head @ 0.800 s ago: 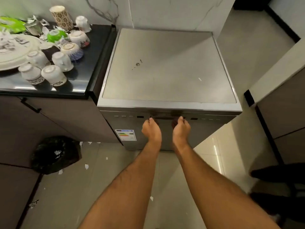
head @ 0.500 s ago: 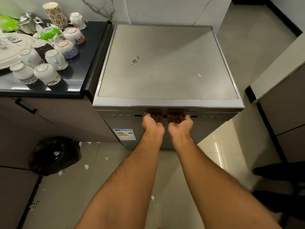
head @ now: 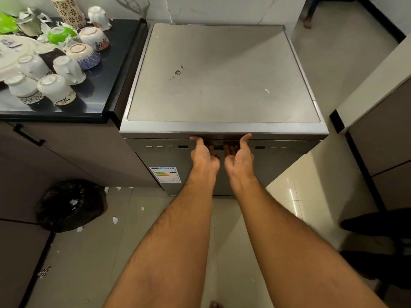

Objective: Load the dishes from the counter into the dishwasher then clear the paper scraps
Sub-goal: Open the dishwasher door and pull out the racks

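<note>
Dishwasher (head: 222, 76) stands centre, flat grey top, door closed. All places below are given from it.

Both hands at the top edge of the door, palms turned up, side by side. Left hand (head: 203, 153): thumb up against the underside of the top lip, fingers curled into the dark handle recess (head: 224, 144). Right hand (head: 239, 154): same pose, thumb raised to the lip, fingers hooked into the recess. Fingertips are hidden in shadow, but each grip reads as grasping the handle from below. The two hands are near each other, not touching.

An energy label (head: 165, 174) is stuck on the door, lower left of the hands.

Left of the dishwasher, butted against its side: dark tabletop (head: 106, 85). On it a cluster of dishes, most upside down: white cups (head: 56, 87), a blue-patterned bowl (head: 83, 56), a green bowl (head: 60, 34), a tall patterned tumbler (head: 67, 11) upright at the back, and a large pale plate (head: 13, 54) at the far left edge. Torn paper scraps (head: 47, 17) lie among them.

Floor, lower left of the dishwasher: a black bag (head: 71, 204), with white paper bits (head: 115, 220) scattered around it.
</note>
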### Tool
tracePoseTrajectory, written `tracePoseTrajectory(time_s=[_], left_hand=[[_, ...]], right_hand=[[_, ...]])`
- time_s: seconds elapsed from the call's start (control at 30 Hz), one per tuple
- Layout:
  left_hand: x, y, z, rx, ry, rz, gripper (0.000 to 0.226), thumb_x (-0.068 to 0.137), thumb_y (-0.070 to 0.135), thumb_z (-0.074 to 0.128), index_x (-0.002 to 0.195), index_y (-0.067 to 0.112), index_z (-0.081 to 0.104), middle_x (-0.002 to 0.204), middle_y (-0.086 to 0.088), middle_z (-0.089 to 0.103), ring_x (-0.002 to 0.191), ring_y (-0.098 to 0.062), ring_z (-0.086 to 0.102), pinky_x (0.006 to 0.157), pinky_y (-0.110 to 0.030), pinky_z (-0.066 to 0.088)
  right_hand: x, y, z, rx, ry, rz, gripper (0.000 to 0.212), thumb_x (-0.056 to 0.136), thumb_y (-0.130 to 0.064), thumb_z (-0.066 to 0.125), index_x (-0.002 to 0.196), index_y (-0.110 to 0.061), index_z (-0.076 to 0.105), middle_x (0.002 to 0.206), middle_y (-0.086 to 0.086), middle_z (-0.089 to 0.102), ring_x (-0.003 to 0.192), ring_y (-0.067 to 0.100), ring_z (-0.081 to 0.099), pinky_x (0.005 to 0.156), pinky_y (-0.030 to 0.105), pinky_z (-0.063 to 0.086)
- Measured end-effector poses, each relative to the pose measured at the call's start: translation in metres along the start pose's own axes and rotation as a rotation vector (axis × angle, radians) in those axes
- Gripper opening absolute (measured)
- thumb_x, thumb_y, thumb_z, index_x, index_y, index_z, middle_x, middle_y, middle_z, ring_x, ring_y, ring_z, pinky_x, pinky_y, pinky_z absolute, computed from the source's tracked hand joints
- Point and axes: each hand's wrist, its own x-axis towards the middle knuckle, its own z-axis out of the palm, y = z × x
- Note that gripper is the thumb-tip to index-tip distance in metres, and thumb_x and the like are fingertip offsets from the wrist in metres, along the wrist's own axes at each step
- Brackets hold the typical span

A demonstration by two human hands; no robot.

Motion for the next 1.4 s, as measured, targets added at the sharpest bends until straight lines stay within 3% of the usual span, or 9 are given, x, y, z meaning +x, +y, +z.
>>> tracePoseTrajectory(time_s=[0.23,0.33,0.4,0.5,0.57,0.77,0.9,1.1,1.4], left_hand=[[-0.003,-0.002,0.003,0.057,0.046,-0.009,0.054,0.094,0.051,0.062,0.133,0.014,0.053,0.114,-0.011,0.065,0.106,-0.023,0.061,0.102,-0.048,0.050],[-0.008,-0.008,-0.006,0.141,0.076,-0.044,0.088,0.072,0.078,0.068,0.137,0.021,0.050,0.130,-0.007,0.062,0.112,-0.025,0.062,0.083,-0.044,0.056],[-0.024,-0.016,-0.019,0.252,0.127,-0.103,0.113,0.051,0.091,0.068,0.137,0.020,0.048,0.133,-0.001,0.058,0.117,-0.024,0.060,0.096,-0.045,0.053],[-0.045,-0.029,-0.038,0.325,0.332,-0.034,0.067,0.067,0.069,0.079,0.088,0.013,0.049,0.094,-0.004,0.059,0.081,-0.019,0.058,0.094,-0.044,0.053],[-0.060,-0.032,-0.046,0.288,0.371,-0.034,0.055,0.075,0.056,0.082,0.075,0.017,0.042,0.081,-0.002,0.053,0.069,-0.015,0.053,0.091,-0.042,0.055],[-0.084,-0.049,-0.084,0.274,0.388,-0.007,0.050,0.075,0.048,0.084,0.074,0.017,0.046,0.079,-0.004,0.055,0.071,-0.021,0.062,0.085,-0.045,0.060],[-0.098,-0.068,-0.130,0.226,0.367,-0.028,0.042,0.075,0.042,0.085,0.082,0.011,0.059,0.083,-0.008,0.067,0.073,-0.025,0.071,0.072,-0.046,0.063],[-0.115,-0.096,-0.208,0.223,0.363,0.011,0.042,0.067,0.038,0.091,0.079,0.017,0.057,0.088,-0.003,0.065,0.083,-0.020,0.068,0.084,-0.041,0.061],[-0.140,-0.147,-0.319,0.216,0.421,-0.071,0.044,0.068,0.027,0.093,0.090,0.016,0.057,0.096,-0.008,0.068,0.082,-0.020,0.071,0.080,-0.039,0.063]], right_hand=[[0.002,0.000,0.005,-0.031,0.042,0.012,0.064,0.093,-0.044,0.070,0.135,-0.001,0.047,0.127,0.018,0.065,0.113,0.027,0.067,0.091,0.036,0.060],[-0.007,0.001,0.000,-0.053,0.124,0.049,0.062,0.084,-0.043,0.081,0.123,-0.006,0.049,0.119,0.016,0.064,0.111,0.031,0.066,0.096,0.050,0.057],[-0.020,0.008,-0.015,-0.118,0.203,0.077,0.058,0.076,-0.042,0.088,0.111,-0.011,0.055,0.115,0.011,0.067,0.109,0.031,0.066,0.099,0.052,0.055],[-0.040,0.015,-0.038,-0.144,0.246,0.072,0.050,0.073,-0.036,0.091,0.108,-0.011,0.065,0.109,0.010,0.074,0.100,0.029,0.072,0.093,0.049,0.059],[-0.051,0.016,-0.047,-0.133,0.276,0.065,0.048,0.074,-0.030,0.090,0.110,-0.007,0.067,0.105,0.011,0.075,0.093,0.031,0.075,0.086,0.050,0.062],[-0.093,0.016,-0.073,-0.177,0.332,0.062,0.034,0.087,-0.030,0.080,0.086,-0.015,0.050,0.094,0.007,0.062,0.078,0.023,0.067,0.078,0.048,0.062],[-0.117,0.030,-0.106,-0.206,0.366,0.067,0.034,0.083,-0.034,0.081,0.091,-0.013,0.056,0.091,0.008,0.068,0.076,0.025,0.070,0.073,0.046,0.063],[-0.146,0.070,-0.181,-0.320,0.451,-0.067,0.035,0.076,-0.038,0.083,0.091,-0.022,0.056,0.102,0.003,0.069,0.093,0.021,0.070,0.086,0.043,0.062],[-0.183,0.111,-0.297,-0.343,0.513,-0.048,0.040,0.080,-0.037,0.083,0.101,-0.023,0.052,0.108,0.007,0.068,0.095,0.020,0.070,0.086,0.038,0.063]])
